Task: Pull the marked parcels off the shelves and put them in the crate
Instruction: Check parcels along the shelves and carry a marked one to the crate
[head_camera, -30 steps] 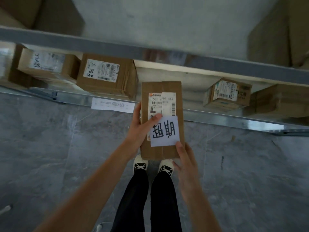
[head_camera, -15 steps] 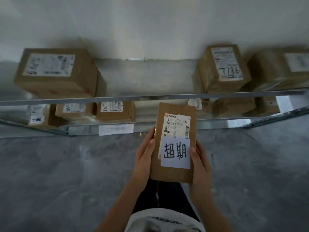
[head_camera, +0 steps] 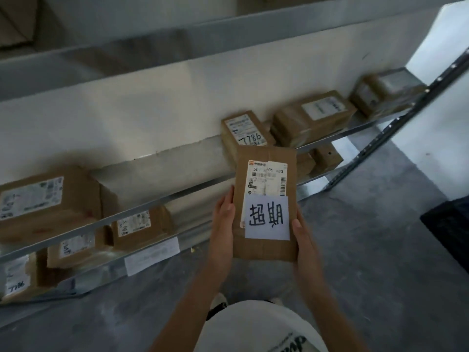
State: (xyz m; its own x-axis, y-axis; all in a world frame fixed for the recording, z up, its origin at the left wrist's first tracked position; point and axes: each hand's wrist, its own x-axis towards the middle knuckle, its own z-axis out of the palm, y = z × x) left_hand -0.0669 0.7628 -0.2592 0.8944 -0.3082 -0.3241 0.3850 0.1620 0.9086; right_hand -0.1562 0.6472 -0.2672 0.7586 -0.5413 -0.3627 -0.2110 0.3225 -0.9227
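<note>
Holding steady in front of the chest, the marked parcel (head_camera: 265,203) sits between both hands, clear of the shelves. It is a flat brown carton, and its long axis runs away from the person: the near short edge points at the body, the far short edge points toward the shelves. Its broad face looks up at the camera, carrying a printed shipping label (head_camera: 267,179) and below it a white note (head_camera: 266,217) with two handwritten characters.

Left hand (head_camera: 223,224) lies along the left long edge, fingers fairly straight and pressed against the side, thumb not clearly seen. Right hand (head_camera: 303,237) hugs the right long edge lower down, thumb hooked onto the top face, fingers hidden beneath.

Behind, the metal shelf rail (head_camera: 162,196) slants across the view, with a box marked 7786 (head_camera: 245,134) just beyond the parcel's far edge and a large box (head_camera: 48,201) further left. More cartons sit on the lower tier (head_camera: 137,226). Grey floor (head_camera: 368,262) spreads open to the right, running up to a dark crate-like object (head_camera: 449,224) at the right border, too cropped to be sure what it is.
</note>
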